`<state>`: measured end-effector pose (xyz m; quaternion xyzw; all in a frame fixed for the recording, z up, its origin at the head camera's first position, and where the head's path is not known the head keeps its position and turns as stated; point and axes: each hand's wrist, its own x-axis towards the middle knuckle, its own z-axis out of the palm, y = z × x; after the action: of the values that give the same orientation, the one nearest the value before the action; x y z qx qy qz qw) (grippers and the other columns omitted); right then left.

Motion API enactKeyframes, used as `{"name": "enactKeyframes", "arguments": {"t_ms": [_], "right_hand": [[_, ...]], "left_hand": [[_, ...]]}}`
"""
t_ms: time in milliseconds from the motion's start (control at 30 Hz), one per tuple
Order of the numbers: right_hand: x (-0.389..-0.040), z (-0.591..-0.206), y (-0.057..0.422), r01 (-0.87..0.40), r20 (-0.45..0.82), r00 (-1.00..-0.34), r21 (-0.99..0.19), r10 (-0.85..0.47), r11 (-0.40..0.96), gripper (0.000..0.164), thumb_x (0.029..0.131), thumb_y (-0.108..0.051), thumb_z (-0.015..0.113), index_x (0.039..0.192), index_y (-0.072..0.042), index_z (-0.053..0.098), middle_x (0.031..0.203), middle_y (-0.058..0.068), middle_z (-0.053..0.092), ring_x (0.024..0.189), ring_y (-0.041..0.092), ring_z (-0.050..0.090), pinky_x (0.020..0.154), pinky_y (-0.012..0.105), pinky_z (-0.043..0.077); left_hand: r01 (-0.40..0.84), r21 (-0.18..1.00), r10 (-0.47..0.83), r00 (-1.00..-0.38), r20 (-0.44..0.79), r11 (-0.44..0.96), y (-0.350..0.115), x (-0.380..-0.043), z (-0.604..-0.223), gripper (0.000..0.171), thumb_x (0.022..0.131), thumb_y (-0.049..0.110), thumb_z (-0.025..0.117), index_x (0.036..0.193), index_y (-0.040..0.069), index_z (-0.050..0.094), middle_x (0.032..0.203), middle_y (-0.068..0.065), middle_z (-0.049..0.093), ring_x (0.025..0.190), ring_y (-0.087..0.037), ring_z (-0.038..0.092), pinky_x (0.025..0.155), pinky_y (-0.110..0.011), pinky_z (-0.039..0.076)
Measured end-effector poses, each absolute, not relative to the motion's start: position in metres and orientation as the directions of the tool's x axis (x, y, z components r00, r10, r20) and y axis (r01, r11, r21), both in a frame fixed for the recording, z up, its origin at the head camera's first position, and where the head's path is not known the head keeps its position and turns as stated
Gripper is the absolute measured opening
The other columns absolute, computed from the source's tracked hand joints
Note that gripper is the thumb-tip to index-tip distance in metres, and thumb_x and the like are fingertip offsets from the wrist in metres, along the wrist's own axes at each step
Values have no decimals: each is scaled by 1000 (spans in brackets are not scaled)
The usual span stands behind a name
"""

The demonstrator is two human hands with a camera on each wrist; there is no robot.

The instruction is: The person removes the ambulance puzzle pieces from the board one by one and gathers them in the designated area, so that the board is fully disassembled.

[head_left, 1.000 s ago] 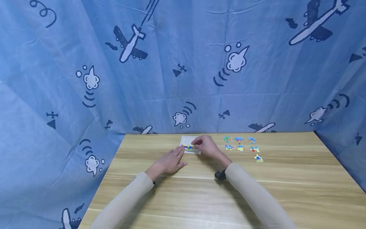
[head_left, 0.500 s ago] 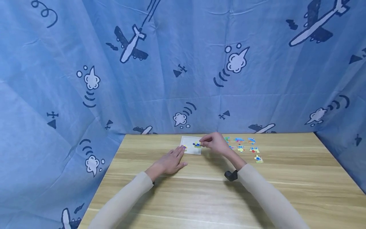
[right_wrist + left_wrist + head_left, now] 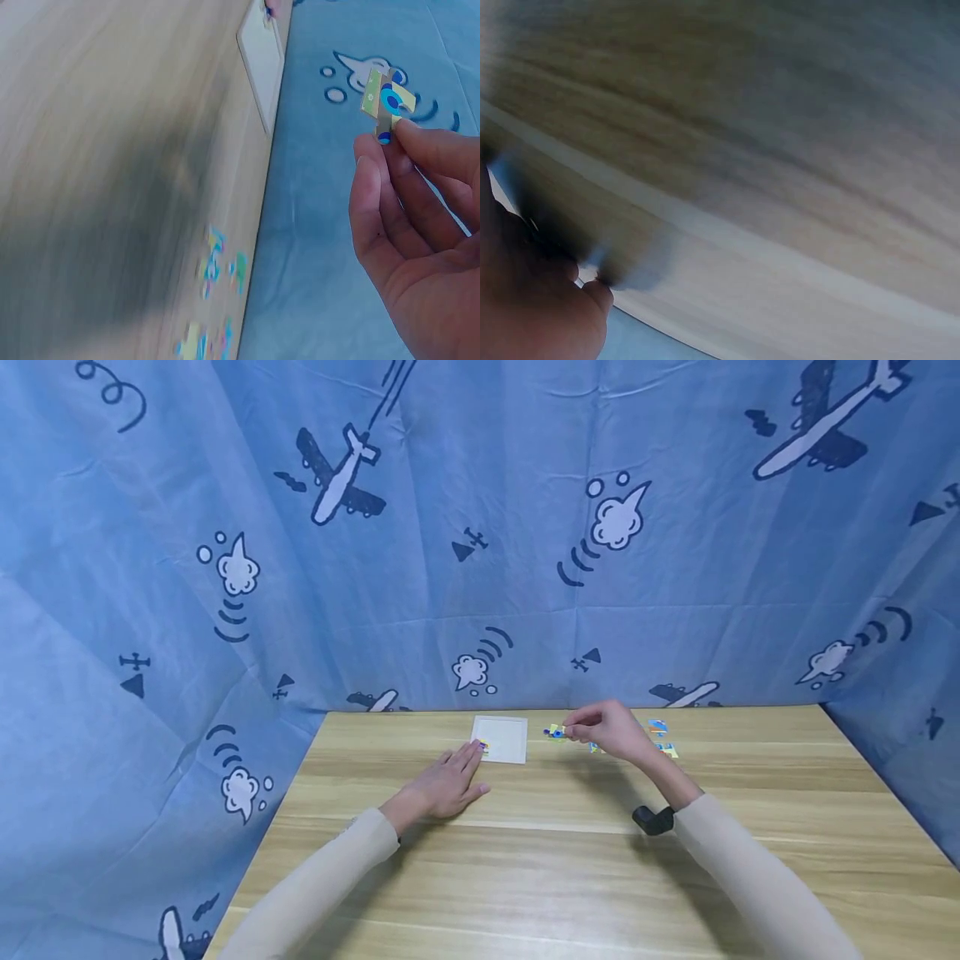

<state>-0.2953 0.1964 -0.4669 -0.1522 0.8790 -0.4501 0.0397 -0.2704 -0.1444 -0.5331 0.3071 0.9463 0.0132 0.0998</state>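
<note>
My right hand [image 3: 611, 729] pinches a jigsaw puzzle piece [image 3: 388, 101] between thumb and fingertips. The piece is yellow-green with a blue round mark, held up off the table to the right of the white puzzle tray [image 3: 506, 739]. Flat and with fingers extended, my left hand [image 3: 442, 783] lies at the tray's lower left corner. Its fingertips touch a small purple and yellow puzzle piece [image 3: 485, 747] there, partly covered by them. The left wrist view shows mostly blurred wood, with part of the hand at the lower left.
Several loose puzzle pieces [image 3: 664, 749] lie on the wooden table [image 3: 510, 877] right of the tray, some hidden behind my right hand. A blue curtain [image 3: 420, 568] printed with planes hangs along the table's back edge.
My right hand has lifted the pinched piece away from the tray and carried it right, toward the loose pieces. The left hand has stayed in place.
</note>
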Motion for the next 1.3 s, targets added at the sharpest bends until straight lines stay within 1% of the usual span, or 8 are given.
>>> {"name": "enactKeyframes", "arguments": {"t_ms": [67, 133, 300, 533, 667, 800, 1000, 1300], "right_hand": [[-293, -465, 206, -216, 55, -954, -809, -295, 546, 17, 98, -13, 72, 109, -2, 80, 99, 15, 82, 87, 24, 78, 72, 34, 61], [-290, -464, 215, -209, 52, -958, -803, -283, 558, 18, 98, -14, 73, 110, -2, 80, 101, 16, 82, 86, 22, 77, 71, 33, 61], [-283, -465, 239, -220, 64, -961, -763, -268, 608, 18, 99, -15, 73, 110, -4, 81, 103, 15, 82, 90, 32, 77, 69, 31, 59], [-276, -470, 266, -215, 67, -968, -719, -242, 661, 17, 97, -20, 77, 106, -7, 83, 99, 11, 83, 87, 25, 78, 66, 25, 55], [-273, -475, 280, -200, 38, -969, -699, -243, 687, 13, 97, -16, 75, 104, -7, 83, 102, 13, 82, 87, 21, 76, 69, 25, 55], [-270, -482, 290, -185, -2, -968, -676, -252, 713, 12, 97, -11, 73, 101, -6, 83, 104, 14, 81, 87, 18, 74, 66, 24, 54], [-266, -496, 303, -171, -57, -959, -667, -279, 725, 13, 95, -8, 75, 102, -1, 82, 103, 17, 82, 84, 15, 72, 63, 23, 53], [-268, -507, 308, -166, -64, -963, -629, -264, 759, 9, 92, -7, 76, 95, -3, 83, 97, 14, 81, 78, 11, 63, 61, 23, 48]], "left_hand": [[577, 83, 581, -793, -183, 813, -144, -270, -534, 77, 113, 52, 30, 168, 1, 14, 178, -14, 12, 167, -29, 13, 135, -49, 22], [575, 82, 580, -794, -185, 814, -144, -270, -535, 77, 113, 53, 29, 168, 2, 13, 178, -14, 12, 167, -29, 13, 135, -49, 21], [577, 86, 582, -793, -182, 812, -144, -270, -534, 76, 113, 52, 31, 168, 2, 14, 178, -15, 13, 167, -30, 14, 135, -50, 22], [580, 80, 584, -793, -174, 811, -144, -270, -534, 76, 113, 51, 32, 168, 1, 15, 178, -15, 14, 166, -30, 15, 135, -50, 23], [581, 79, 585, -791, -182, 810, -144, -269, -534, 77, 113, 52, 32, 168, 1, 16, 178, -16, 14, 166, -30, 17, 135, -49, 23], [581, 80, 585, -791, -181, 810, -144, -268, -533, 76, 113, 51, 33, 168, 1, 16, 178, -16, 14, 166, -30, 17, 135, -49, 23], [585, 75, 588, -790, -174, 808, -144, -268, -532, 76, 113, 51, 33, 167, 0, 17, 177, -17, 15, 166, -31, 17, 134, -50, 24], [586, 83, 591, -789, -167, 806, -144, -269, -531, 76, 113, 50, 34, 167, -1, 17, 177, -17, 16, 166, -31, 18, 134, -50, 25]]}}
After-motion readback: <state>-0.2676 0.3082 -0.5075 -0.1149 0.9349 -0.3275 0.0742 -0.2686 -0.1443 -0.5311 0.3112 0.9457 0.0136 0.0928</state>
